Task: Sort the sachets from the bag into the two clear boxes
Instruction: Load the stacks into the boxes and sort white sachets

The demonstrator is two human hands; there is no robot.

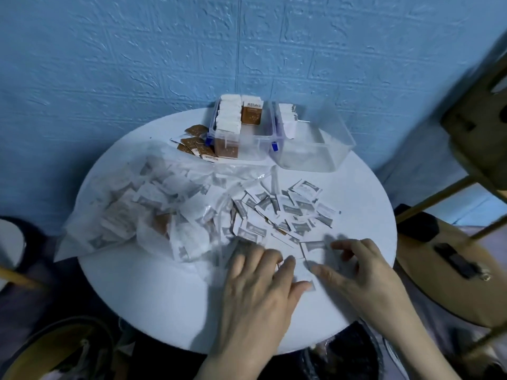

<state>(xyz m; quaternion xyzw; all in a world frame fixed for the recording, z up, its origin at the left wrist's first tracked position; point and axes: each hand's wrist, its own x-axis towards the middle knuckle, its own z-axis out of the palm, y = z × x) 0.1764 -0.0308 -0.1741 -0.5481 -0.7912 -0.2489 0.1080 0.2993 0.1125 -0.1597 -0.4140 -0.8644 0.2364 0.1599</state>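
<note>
left hand (258, 281): flat on the round white table (153, 292), fingers spread and straight, pressing down on white sachets at the near edge of the loose pile; blurred.
right hand (356, 270): just right of the left, fingers bent over one or two white sachets, thumb reaching toward the left hand; whether it pinches one, cannot tell from the blur.
loose white sachets (285, 212): scattered heap directly beyond both hands, touching the fingertips; too many and too overlapped to count.
plastic bag (137, 209): one, clear, lying to the left of the hands, its mouth toward the heap, full of more white sachets with a brown one showing through.
left clear box (241, 133): blue clips, far side of the table; holds a row of white sachets and upright brown ones.
right clear box (315, 144): touching the first; a few white sachets at its back left corner.
brown sachets (194, 144): about five, loose, just left of the boxes.
boxes: two.
</note>
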